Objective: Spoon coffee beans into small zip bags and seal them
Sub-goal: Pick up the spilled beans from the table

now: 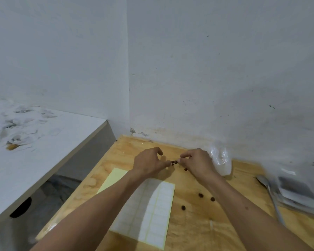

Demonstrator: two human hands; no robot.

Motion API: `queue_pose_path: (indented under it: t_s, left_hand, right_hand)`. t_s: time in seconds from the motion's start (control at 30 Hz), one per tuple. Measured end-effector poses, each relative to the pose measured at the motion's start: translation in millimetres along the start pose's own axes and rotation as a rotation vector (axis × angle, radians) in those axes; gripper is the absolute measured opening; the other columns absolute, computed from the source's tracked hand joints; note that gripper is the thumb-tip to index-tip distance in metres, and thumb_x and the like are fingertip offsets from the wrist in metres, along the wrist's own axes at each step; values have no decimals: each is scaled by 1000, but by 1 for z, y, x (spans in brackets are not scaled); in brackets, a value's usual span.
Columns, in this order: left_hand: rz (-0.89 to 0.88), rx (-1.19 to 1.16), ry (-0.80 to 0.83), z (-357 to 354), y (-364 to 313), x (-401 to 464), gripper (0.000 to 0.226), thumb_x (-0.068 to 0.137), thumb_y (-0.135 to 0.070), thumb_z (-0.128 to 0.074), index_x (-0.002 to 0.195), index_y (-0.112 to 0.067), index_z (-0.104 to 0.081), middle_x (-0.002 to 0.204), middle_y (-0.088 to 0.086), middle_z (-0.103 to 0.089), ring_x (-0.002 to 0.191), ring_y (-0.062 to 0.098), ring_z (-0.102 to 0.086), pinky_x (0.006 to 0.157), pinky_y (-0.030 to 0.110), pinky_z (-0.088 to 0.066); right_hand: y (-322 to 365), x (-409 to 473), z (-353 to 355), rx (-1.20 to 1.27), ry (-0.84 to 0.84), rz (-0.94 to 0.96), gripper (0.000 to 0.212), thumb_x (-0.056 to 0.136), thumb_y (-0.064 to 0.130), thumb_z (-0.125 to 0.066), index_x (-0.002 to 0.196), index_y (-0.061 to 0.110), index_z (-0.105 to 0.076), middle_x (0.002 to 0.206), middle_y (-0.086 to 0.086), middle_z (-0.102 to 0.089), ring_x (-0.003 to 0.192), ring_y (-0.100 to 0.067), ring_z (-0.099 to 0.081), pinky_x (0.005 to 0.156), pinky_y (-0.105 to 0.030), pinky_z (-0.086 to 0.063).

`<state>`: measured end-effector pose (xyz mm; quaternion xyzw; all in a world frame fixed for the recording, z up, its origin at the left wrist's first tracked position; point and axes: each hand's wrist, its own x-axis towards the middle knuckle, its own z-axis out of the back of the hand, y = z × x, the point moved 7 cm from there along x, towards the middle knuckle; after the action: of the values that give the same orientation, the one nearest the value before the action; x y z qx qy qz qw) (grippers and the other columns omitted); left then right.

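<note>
My left hand (149, 163) and my right hand (198, 163) meet at the far middle of the wooden table (198, 229). Their thumbs and forefingers pinch the two ends of a small clear zip bag (174, 162). A few dark coffee beans show through it between the fingertips; the bag's film is barely visible. Loose coffee beans (200, 195) lie scattered on the wood in front of my right forearm, and one more sits by my right wrist. A metal spoon (272, 194) lies at the right, bowl toward the wall.
A sheet of white labels (152, 205) on yellow backing lies under my left forearm. A crumpled clear plastic bag (220, 160) leans on the wall right of my hands. A stack of clear packets (297, 192) sits far right. A white counter (43, 142) stands left.
</note>
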<state>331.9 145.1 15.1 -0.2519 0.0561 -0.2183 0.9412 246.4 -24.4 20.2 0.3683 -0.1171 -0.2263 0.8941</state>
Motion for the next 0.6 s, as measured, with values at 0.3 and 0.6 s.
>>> queue_pose_path:
  t_s: [0.3,0.6]
  left_hand:
    - [-119,-208,-59,-13,12,10,23,83,-52,-76,92,-33,-82,82,-12,-74,79,7,-59,57,23,-35]
    - [229,-871,137,-12,11,5,31,101,-25,-59,73,-15,-51,59,-3,-50,55,14,-42,53,27,-32]
  right_hand:
    - [-3,11,-7,-57,73,82,15,87,28,-78,101,22,-82,92,9,-76,83,-3,-68,84,-30,-59]
    - [-8,9,-5,348,114,-224,16,81,22,-68,69,13,-62,58,7,-53,48,-11,-44,46,-24,-36]
